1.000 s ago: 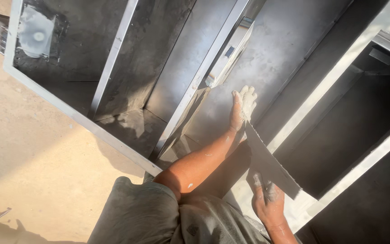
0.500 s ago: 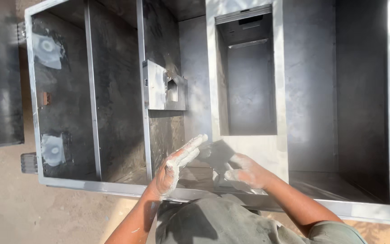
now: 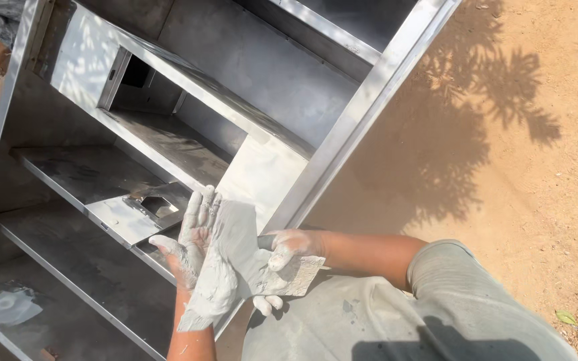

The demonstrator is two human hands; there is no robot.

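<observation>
Both my hands hold a grey, stiff sheet [image 3: 235, 257] smeared with pale paste, in front of an open grey metal cabinet [image 3: 342, 127] that lies tilted across the view. My left hand [image 3: 192, 234] is flat under the sheet with its fingers spread, coated in the same pale grey paste. My right hand [image 3: 289, 246] pinches the sheet's right edge, and its fingers are pasty too. The sheet drapes down over my left wrist.
The cabinet has bare shelves [image 3: 88, 174], a small inner box compartment [image 3: 135, 87] and a bracket with a cut-out [image 3: 148, 207]. My grey-trousered knee [image 3: 436, 301] fills the lower right. Sandy ground [image 3: 523, 200] with tree shadow lies to the right.
The view has swung, so the cabinet now sits tilted at the left with ground at the right. The sheet has come to lie over my left palm, with my right hand on its edge.
</observation>
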